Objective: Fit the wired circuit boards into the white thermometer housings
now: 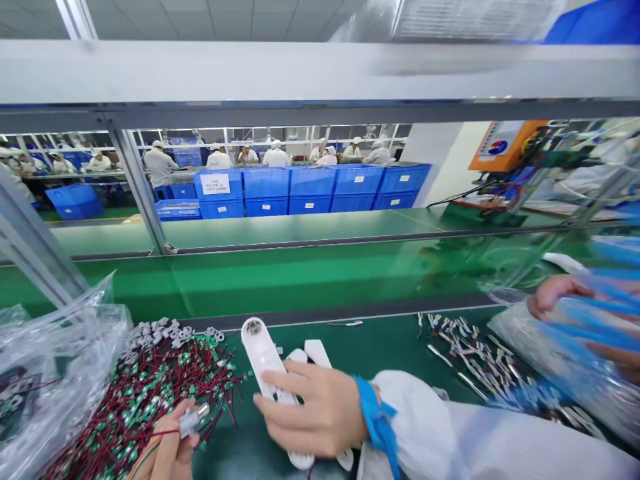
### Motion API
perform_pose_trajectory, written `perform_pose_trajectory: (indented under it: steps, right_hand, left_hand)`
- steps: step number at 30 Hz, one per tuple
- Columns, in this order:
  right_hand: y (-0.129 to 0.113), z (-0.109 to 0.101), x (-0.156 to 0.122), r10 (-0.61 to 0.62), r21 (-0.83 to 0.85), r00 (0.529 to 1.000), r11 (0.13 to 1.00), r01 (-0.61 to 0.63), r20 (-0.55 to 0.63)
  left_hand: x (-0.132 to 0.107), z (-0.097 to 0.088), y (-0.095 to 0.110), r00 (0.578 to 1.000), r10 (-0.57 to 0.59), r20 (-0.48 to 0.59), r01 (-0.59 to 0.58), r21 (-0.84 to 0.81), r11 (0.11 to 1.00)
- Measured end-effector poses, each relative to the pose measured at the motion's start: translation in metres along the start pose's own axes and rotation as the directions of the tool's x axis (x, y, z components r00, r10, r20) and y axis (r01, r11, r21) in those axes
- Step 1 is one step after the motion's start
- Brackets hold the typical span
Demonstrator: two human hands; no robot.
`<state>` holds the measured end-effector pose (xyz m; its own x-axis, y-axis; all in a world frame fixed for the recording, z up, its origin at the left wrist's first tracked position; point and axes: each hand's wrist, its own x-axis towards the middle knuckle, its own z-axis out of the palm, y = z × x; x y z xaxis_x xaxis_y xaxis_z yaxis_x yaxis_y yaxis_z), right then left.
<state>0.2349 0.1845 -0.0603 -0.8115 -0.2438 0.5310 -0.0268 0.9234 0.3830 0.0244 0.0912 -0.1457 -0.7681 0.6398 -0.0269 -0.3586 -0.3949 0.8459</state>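
My left hand pinches a small motor with a silver metal end and a whitish cap; thin wires run from it over the fingers. My right hand, wearing a blue wrist band, has its fingers around a long white plastic housing with a round metal part at its upper end. The thumb side is partly hidden. Under and behind this hand lie more white housings. Beside my left hand spreads a heap of small green circuit boards with dark red wires.
Grey plastic parts and a clear plastic bag lie at left. Metal-ended wired parts are scattered at right, near another person's blurred hand. A green conveyor belt runs behind, under a shelf beam. Blue bins stand beyond.
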Motion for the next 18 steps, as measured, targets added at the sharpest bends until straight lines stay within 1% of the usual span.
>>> perform_pose_trajectory:
  steps: [1,3,5,9,12,14,16,18]
  right_hand:
    - [-0.014,-0.003,0.005,0.004,0.016,1.0,1.0,-0.004,0.0]
    - [-0.037,-0.006,0.008,0.046,0.06,0.998,0.997,-0.049,0.045]
    - [-0.054,-0.007,0.007,0.086,0.104,0.989,0.99,-0.099,0.123]
    - [-0.078,-0.003,0.002,0.13,0.126,0.959,0.978,-0.166,0.25]
    - [-0.094,0.004,0.0,0.197,0.129,0.917,0.959,-0.254,0.346]
    - [-0.103,0.01,-0.002,0.24,0.122,0.891,0.944,-0.307,0.386]
    - [-0.11,0.015,-0.005,0.269,0.111,0.871,0.934,-0.34,0.41]
    - [-0.113,0.015,-0.004,0.285,0.097,0.857,0.929,-0.357,0.429]
  left_hand:
    - [-0.004,0.003,0.004,0.997,-0.07,-0.023,0.069,-0.033,0.997]
    - [-0.014,0.01,0.014,0.975,-0.214,-0.058,0.208,-0.083,0.974]
    - [-0.026,0.015,0.025,0.958,-0.282,-0.059,0.276,-0.091,0.957]
    - [-0.04,0.019,0.048,0.953,-0.29,-0.092,0.276,-0.135,0.951]
    - [-0.042,0.017,0.06,0.932,-0.324,-0.164,0.297,-0.17,0.94]
    - [-0.043,0.015,0.066,0.918,-0.34,-0.205,0.305,-0.185,0.934]
    - [-0.046,0.012,0.068,0.915,-0.355,-0.192,0.324,-0.173,0.93]
    - [-0.049,0.008,0.069,0.92,-0.366,-0.139,0.347,-0.143,0.927]
